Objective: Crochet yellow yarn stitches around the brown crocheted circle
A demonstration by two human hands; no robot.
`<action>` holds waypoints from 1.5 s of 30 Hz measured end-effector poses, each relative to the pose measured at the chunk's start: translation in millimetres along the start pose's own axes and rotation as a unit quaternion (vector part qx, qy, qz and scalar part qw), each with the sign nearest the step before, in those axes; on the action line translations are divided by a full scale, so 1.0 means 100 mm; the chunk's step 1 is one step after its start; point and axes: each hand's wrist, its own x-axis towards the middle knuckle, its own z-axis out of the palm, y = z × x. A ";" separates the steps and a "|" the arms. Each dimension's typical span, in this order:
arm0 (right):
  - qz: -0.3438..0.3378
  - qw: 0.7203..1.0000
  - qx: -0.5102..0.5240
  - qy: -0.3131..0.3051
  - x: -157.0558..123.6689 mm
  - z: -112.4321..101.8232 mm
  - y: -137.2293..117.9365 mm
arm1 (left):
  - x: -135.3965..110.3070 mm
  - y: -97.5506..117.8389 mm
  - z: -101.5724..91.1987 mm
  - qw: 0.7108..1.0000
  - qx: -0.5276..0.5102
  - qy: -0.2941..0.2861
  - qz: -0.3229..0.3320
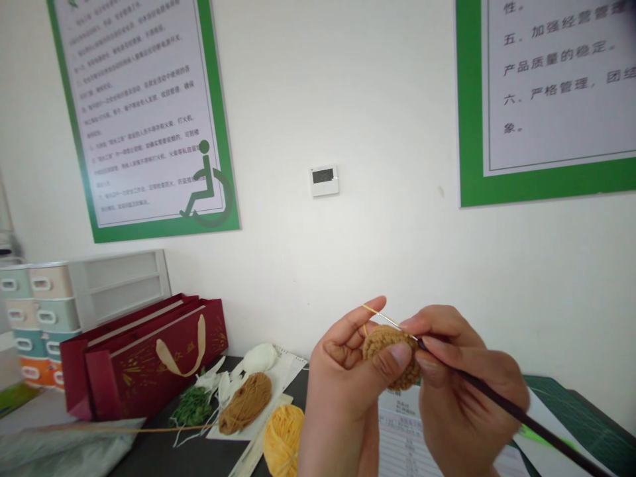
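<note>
My left hand (348, 371) is raised before me and pinches a small round tan crochet piece (390, 351) between thumb and fingers, with a yellow yarn strand (370, 310) running over the index finger. My right hand (462, 377) grips a dark crochet hook (517, 414), its metal tip pushed into the top of the piece. Both hands touch the piece.
On the dark table lie a tan yarn skein (246, 402), a yellow yarn ball (283, 437), white yarn (259, 358) and green scraps (193, 405). Red gift bags (134, 361) and small drawers (34, 311) stand at left. A printed sheet (402, 437) lies below my hands.
</note>
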 end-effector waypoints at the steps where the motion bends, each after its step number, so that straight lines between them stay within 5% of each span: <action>1: -0.024 0.999 -0.020 0.008 -0.02 0.00 0.00 | -0.01 -0.02 0.01 1.000 0.000 0.000 0.001; 4: -0.059 0.994 -0.091 0.007 -0.08 -0.01 0.02 | -0.03 -0.06 0.04 0.999 0.018 0.009 0.039; 8: -0.016 0.995 -0.098 -0.004 -0.08 -0.02 0.02 | -0.05 -0.04 0.06 0.987 0.085 0.028 0.136; 14: -0.007 0.991 -0.133 -0.017 0.03 -0.11 -0.06 | 0.00 0.05 -0.01 0.983 0.101 0.007 0.151; 19: 0.172 0.984 -0.046 -0.007 0.14 -0.13 -0.15 | 0.09 0.11 -0.15 0.991 0.084 -0.051 0.096; 22: 0.327 0.942 0.080 0.002 0.19 -0.09 -0.15 | 0.14 0.14 -0.24 0.990 0.059 -0.114 0.064; 25: 0.483 0.847 0.219 -0.008 0.21 -0.04 -0.13 | 0.18 0.13 -0.29 0.986 0.033 -0.162 0.037; 27: 0.544 0.791 0.280 -0.014 0.20 -0.02 -0.12 | 0.19 0.11 -0.29 0.981 0.024 -0.191 0.026; 29: 0.561 0.767 0.310 -0.021 0.18 -0.01 -0.11 | 0.19 0.09 -0.28 0.979 0.020 -0.201 0.025; 45: 0.431 0.859 0.275 0.007 0.08 0.11 -0.12 | 0.05 0.12 -0.13 0.990 0.102 -0.077 0.066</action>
